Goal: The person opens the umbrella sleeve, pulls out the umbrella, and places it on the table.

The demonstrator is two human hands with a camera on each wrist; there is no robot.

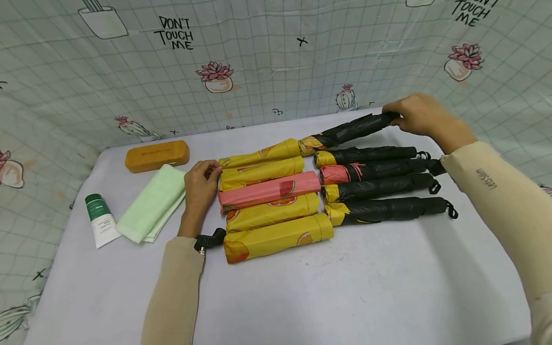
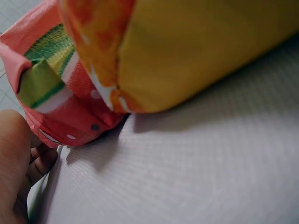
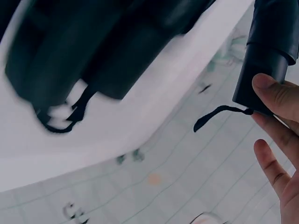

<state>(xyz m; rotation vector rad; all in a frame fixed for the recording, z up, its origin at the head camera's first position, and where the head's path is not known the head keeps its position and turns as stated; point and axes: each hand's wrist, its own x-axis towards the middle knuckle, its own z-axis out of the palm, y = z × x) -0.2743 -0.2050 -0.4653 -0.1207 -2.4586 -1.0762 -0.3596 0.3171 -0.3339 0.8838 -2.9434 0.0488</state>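
Note:
Several folded umbrellas lie side by side on the table (image 1: pixel 345 287), their left halves in yellow or pink fruit-print sleeves and their black canopies (image 1: pixel 379 172) pointing right. My left hand (image 1: pixel 200 184) curls its fingers on the left end of the farthest yellow sleeve (image 1: pixel 263 155). In the left wrist view the hand (image 2: pixel 14 172) sits beside the pink sleeve's end (image 2: pixel 70 93), under a yellow sleeve (image 2: pixel 196 51). My right hand (image 1: pixel 416 115) holds the black handle (image 3: pixel 266 65) of the farthest umbrella (image 1: pixel 345 132), thumb (image 3: pixel 275 93) on it and its wrist strap (image 3: pixel 219 114) dangling.
An orange case (image 1: pixel 157 155), a folded green cloth (image 1: pixel 153 203) and a white tube with a green cap (image 1: pixel 100 218) lie at the table's left. A printed backdrop (image 1: pixel 258 62) walls in the far and side edges. Bare tabletop spreads across the near side.

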